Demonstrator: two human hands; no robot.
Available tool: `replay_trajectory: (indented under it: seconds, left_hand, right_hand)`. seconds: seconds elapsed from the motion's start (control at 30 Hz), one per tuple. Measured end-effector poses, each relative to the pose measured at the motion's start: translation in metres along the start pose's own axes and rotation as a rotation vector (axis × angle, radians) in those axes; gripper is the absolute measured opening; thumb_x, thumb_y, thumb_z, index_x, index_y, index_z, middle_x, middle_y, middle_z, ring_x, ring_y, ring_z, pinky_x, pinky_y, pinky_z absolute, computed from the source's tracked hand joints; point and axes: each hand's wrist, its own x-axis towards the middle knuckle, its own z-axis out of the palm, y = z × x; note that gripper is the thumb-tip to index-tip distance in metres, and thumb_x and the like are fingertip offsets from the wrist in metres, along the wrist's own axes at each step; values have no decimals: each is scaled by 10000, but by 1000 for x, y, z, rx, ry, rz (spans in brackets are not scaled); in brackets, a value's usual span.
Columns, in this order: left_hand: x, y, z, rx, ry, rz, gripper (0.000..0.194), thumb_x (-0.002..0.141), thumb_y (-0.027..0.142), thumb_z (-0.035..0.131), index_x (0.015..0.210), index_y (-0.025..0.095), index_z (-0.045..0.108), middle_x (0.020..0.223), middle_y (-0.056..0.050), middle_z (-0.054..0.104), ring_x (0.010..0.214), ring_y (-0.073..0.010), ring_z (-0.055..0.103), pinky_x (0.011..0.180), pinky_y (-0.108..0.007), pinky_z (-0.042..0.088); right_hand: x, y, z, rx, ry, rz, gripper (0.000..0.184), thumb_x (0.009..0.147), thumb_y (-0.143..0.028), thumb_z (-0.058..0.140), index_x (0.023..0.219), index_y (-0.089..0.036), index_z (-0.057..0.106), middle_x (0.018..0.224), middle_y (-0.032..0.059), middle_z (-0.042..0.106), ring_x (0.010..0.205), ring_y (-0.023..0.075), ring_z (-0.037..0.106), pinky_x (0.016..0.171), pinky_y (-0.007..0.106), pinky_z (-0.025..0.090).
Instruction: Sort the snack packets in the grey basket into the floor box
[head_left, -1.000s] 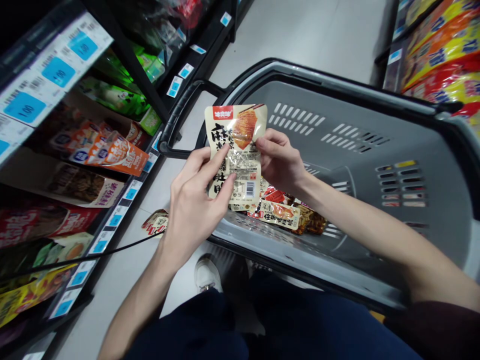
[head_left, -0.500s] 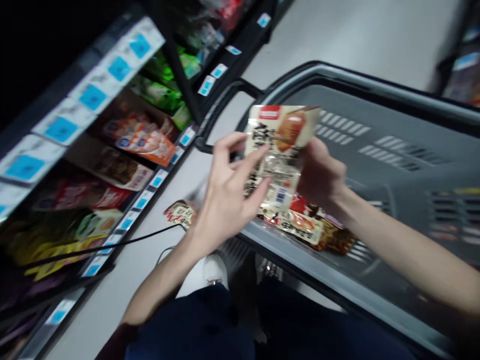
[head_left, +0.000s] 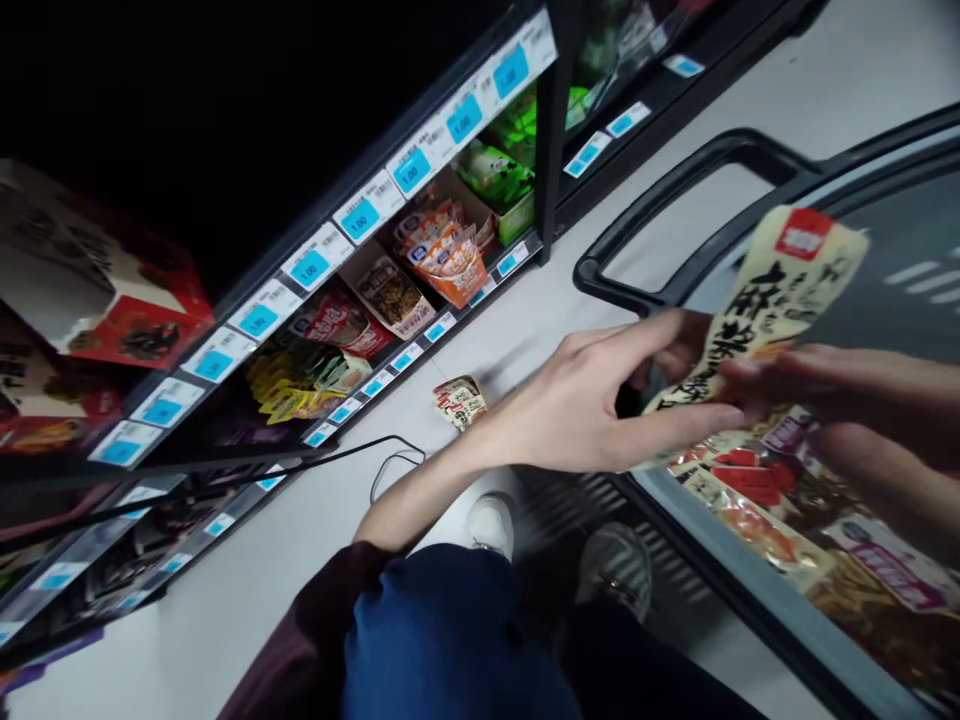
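Note:
A cream snack packet (head_left: 780, 300) with black characters and a red logo is held over the grey shopping basket (head_left: 750, 590). My left hand (head_left: 600, 405) pinches the packet's lower left side, thumb below and fingers above. My right hand (head_left: 825, 385) comes in from the right edge, fingers closed on the packet's lower right part. Several other snack packets (head_left: 780, 520) lie inside the basket under my hands.
Dark shelves (head_left: 360, 300) with blue price tags and snack bags run along the left. A small packet (head_left: 459, 400) lies on the floor by the shelf foot. A black cable (head_left: 360, 455) trails over the floor. My shoes (head_left: 491, 525) stand beside the basket, whose black handle (head_left: 667, 200) points towards the shelves.
The view has swung left towards the shelves, so the basket and packet now sit at the right edge. Both hands keep hold of the packet, which now tilts right.

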Motion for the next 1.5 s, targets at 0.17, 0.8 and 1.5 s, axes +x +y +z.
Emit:
replay_trajectory:
  seconds: [0.17, 0.8, 1.5]
  left_hand:
    - [-8, -6, -6, -268, 120, -115, 323, 924, 225, 746, 1210, 209, 597, 1175, -6, 735, 1114, -238, 739, 986, -425, 639]
    - [-194, -195, 15, -373, 880, -716, 666, 639, 510, 940, 1139, 148, 689, 1181, -139, 777, 1057, -289, 758, 1001, -468, 605]
    - [-222, -283, 62, 124, 840, -866, 639, 599, 276, 938, 1142, 184, 615, 1176, -103, 691, 1126, -275, 680, 1036, -458, 569]
  right_hand:
    - [5, -3, 6, -98, -177, -183, 470, 929, -230, 770, 1391, -288, 706, 1289, 36, 724, 1202, 239, 705, 1158, 396, 558]
    - [13, -1, 15, -113, -323, -193, 288, 867, -162, 824, 1139, -227, 757, 1295, 77, 713, 1078, 269, 706, 856, 441, 544]
    - [13, 6, 13, -42, -322, -220, 267, 790, -111, 865, 1040, -162, 788, 1281, 135, 714, 1011, 271, 705, 785, 423, 520]
